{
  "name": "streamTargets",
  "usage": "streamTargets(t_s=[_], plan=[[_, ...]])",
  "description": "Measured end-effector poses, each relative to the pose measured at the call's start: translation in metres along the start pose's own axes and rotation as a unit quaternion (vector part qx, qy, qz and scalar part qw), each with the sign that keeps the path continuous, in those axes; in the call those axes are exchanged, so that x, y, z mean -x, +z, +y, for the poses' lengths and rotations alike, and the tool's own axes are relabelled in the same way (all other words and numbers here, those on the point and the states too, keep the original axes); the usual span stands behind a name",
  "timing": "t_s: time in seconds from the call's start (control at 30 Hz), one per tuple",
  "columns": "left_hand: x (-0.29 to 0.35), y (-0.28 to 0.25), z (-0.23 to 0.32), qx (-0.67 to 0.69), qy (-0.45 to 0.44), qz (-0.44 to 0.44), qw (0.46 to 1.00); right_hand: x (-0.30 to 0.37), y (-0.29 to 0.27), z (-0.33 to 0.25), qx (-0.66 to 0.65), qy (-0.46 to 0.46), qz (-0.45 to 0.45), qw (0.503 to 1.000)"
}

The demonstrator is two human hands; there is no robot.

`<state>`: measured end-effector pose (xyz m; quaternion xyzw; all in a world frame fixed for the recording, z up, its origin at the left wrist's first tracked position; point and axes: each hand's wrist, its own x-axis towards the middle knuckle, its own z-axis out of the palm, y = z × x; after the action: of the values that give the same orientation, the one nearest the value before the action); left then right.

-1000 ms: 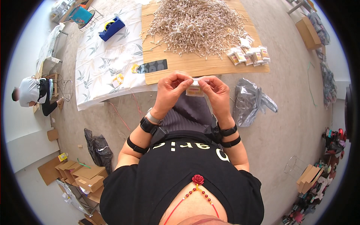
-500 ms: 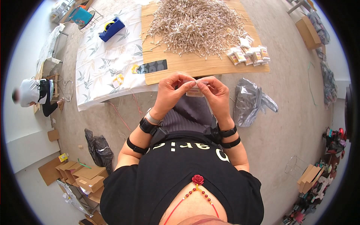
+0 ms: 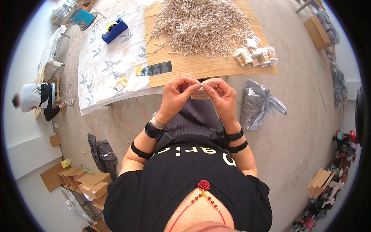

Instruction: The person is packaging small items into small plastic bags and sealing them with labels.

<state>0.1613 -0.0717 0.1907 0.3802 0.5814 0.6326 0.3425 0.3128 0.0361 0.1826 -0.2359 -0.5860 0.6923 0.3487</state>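
Just off the table's near edge, my left hand (image 3: 178, 92) and my right hand (image 3: 221, 94) meet over a small clear packet of cotton swabs (image 3: 200, 94). Thumbs and forefingers of both hands pinch its upper edge, and the packet hangs below them. Beyond my hands a large heap of loose cotton swabs (image 3: 201, 29) covers much of a wooden board (image 3: 189, 69). Several filled swab packets (image 3: 257, 56) lie piled at the board's right side.
A blue tape dispenser (image 3: 114, 31), a dark patterned card (image 3: 156, 69) and orange-printed clear bags (image 3: 121, 82) lie on the board's left and the patterned tablecloth (image 3: 91, 89). Grey plastic bags (image 3: 257, 104) rest on the floor at right. Another person (image 3: 33, 96) sits far left.
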Motion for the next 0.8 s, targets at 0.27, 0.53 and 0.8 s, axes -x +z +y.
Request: streamTargets(t_s=[0.27, 0.53, 0.8], plan=[[0.001, 0.003, 0.003, -0.065, 0.016, 0.018, 0.998, -0.005, -0.005, 0.001, 0.092, -0.072, 0.01, 0.993], [-0.006, -0.012, -0.002, -0.093, -0.018, -0.034, 0.995, -0.006, -0.021, -0.01, 0.091, 0.07, -0.056, 0.992], [-0.006, -0.019, -0.015, -0.01, -0.109, -0.054, 0.993, -0.006, -0.024, 0.004, 0.029, 0.122, -0.065, 0.99]])
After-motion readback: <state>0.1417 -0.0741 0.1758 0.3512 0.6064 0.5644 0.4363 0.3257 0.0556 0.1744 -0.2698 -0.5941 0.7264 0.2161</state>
